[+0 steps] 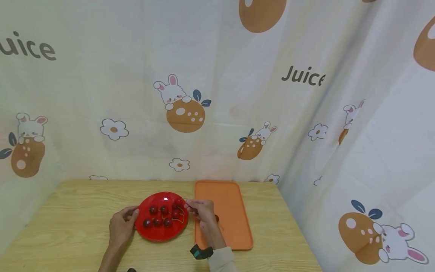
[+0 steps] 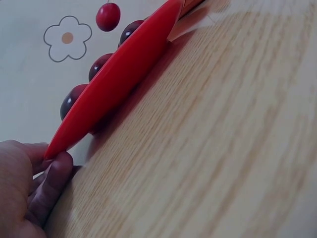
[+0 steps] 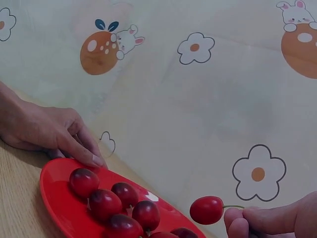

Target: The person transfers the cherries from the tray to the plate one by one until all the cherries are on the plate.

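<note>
A red plate (image 1: 159, 235) holds several dark red cherries (image 1: 158, 221) with green stems. My left hand (image 1: 121, 225) grips the plate's left rim, thumb on one side and fingers on the other, as the left wrist view shows. At the plate's right side, my right hand (image 1: 202, 211) pinches the thin stem of a brighter red cherry (image 3: 206, 210). That cherry (image 2: 108, 17) hangs above the plate, apart from the others, in the left wrist view.
An orange tray (image 1: 234, 219) lies right of the plate, partly under my right forearm. A dark red cherry (image 1: 216, 218) shows on it beside the wrist. The wooden table (image 1: 275, 226) meets a printed curtain (image 1: 136, 158) behind. A dark round thing (image 1: 131, 270) peeks in at the bottom edge.
</note>
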A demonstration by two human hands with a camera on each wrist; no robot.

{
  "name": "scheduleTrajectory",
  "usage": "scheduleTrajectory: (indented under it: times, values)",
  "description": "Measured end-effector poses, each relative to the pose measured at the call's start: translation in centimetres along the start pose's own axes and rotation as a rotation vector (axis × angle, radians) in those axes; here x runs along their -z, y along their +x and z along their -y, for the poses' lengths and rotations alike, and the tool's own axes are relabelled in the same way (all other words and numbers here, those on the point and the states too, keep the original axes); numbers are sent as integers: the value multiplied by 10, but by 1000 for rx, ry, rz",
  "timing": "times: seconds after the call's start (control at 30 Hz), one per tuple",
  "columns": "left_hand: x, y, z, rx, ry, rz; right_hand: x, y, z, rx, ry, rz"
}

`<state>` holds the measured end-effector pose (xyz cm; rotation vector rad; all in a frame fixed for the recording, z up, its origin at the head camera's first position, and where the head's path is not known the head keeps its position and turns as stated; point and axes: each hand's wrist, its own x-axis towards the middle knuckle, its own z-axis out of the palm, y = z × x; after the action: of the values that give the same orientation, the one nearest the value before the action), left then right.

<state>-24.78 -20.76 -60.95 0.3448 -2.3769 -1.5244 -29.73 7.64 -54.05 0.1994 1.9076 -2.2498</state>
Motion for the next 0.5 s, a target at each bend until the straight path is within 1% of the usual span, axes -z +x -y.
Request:
scheduleTrajectory:
  times: [0.13, 0.3, 0.5]
  values:
    - [-1, 0, 0, 15, -5, 6, -5, 2, -2, -5, 0, 14]
    - [-1, 0, 1, 29, -8, 25, -10, 4, -5, -20, -21, 9]
    - [-1, 0, 1, 24, -1, 14, -17, 8, -6, -28, -55, 5]
